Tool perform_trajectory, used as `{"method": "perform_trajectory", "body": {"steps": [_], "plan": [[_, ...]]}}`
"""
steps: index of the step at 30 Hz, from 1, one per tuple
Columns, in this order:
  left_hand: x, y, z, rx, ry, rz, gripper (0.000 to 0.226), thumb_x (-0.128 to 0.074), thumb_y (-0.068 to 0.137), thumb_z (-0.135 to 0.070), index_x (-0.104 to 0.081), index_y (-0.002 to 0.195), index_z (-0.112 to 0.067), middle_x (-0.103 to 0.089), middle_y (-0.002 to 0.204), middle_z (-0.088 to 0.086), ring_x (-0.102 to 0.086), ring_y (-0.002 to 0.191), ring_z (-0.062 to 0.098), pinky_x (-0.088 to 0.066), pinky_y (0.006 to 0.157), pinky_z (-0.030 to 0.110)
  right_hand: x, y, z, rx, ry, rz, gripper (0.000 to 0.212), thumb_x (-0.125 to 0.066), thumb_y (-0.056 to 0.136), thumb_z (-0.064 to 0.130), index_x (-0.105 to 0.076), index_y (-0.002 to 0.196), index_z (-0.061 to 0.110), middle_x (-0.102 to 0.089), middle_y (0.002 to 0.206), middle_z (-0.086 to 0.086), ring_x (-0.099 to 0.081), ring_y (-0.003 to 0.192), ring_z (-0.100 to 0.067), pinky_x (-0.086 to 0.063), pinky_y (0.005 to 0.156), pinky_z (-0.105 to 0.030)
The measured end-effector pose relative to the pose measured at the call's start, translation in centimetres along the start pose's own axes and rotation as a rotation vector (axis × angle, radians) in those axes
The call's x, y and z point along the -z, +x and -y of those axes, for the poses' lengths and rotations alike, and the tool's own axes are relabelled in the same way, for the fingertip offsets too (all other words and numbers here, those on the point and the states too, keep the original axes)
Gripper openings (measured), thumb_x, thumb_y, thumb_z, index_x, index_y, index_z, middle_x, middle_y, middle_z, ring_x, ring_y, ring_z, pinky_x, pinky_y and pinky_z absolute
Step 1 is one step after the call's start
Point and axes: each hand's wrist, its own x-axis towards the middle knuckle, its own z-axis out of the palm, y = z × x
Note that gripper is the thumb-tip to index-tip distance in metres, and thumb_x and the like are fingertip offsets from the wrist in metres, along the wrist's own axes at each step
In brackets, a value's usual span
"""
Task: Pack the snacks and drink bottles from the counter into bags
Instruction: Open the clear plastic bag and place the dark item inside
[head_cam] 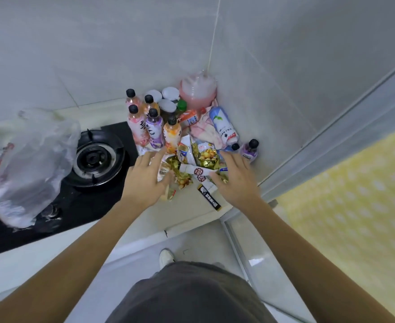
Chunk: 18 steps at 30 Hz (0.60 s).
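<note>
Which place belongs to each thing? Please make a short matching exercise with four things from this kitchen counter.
Things:
1. clear plastic bag
2. black stick packet
3. pink jug
4. white and blue bottle

Places:
A. in the wall corner
B. on the stove
C. lying on a cloth beside the right wall
D. near the counter's front edge

Pairs: 1-B, 2-D, 3-A, 4-C
</note>
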Motion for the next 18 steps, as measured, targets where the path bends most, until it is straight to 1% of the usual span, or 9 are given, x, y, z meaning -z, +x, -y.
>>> {"method": "perform_trajectory", "body": {"steps": [3,7,12,16,18], "plan": [[0.4,1.3,0.5,0.039,0.014,-0.028,0.069,-0.043,0.095,-0.059,-0.034,0.157,-0.029,-0.051,0.141,0.004,-0.048,0.127,0.03,-0.05,0.095,0.051,-0.8,2.5,-0.2,0.05,-0.012,0.056,0.068,-0.06,0.097,0.051,-0.041,0.154,0.019,-0.044,0.152,-0.004,-0.033,0.144,-0.028,-0.035,0.116,-0.049],[0.9,2.1,0.9,0.124,0.023,-0.042,0.073,-0.038,0.093,-0.063,-0.032,0.158,-0.03,-0.049,0.144,0.003,-0.046,0.132,0.03,-0.047,0.101,0.053,-1.4,6.3,-0.3,0.13,-0.033,0.129,0.068,-0.057,0.098,0.052,-0.039,0.154,0.019,-0.041,0.156,-0.004,-0.033,0.145,-0.028,-0.039,0.114,-0.051],[1.4,2.6,-0.2,0.239,0.004,-0.098,0.076,-0.034,0.092,-0.068,-0.031,0.158,-0.031,-0.049,0.144,0.0,-0.043,0.133,0.027,-0.047,0.102,0.054,-1.7,10.5,0.3,0.213,0.006,0.189,0.069,-0.06,0.097,0.052,-0.036,0.155,0.025,-0.045,0.152,-0.004,-0.036,0.143,-0.027,-0.042,0.109,-0.049],[1.9,2.7,0.3,0.34,-0.007,-0.149,0.074,-0.04,0.093,-0.065,-0.03,0.158,-0.03,-0.049,0.143,0.001,-0.044,0.134,0.027,-0.047,0.102,0.053,-2.6,12.9,1.7,0.302,0.006,0.236,0.067,-0.06,0.096,0.053,-0.038,0.153,0.025,-0.045,0.154,-0.004,-0.036,0.144,-0.027,-0.037,0.112,-0.049],[2.2,2.1,1.2,0.405,-0.009,-0.169,0.075,-0.041,0.093,-0.064,-0.029,0.159,-0.03,-0.048,0.145,0.001,-0.043,0.135,0.027,-0.047,0.103,0.054,-3.1,13.8,2.9,0.364,0.02,0.246,0.065,-0.058,0.095,0.055,-0.038,0.151,0.027,-0.047,0.149,-0.003,-0.039,0.141,-0.027,-0.043,0.11,-0.05]]}}
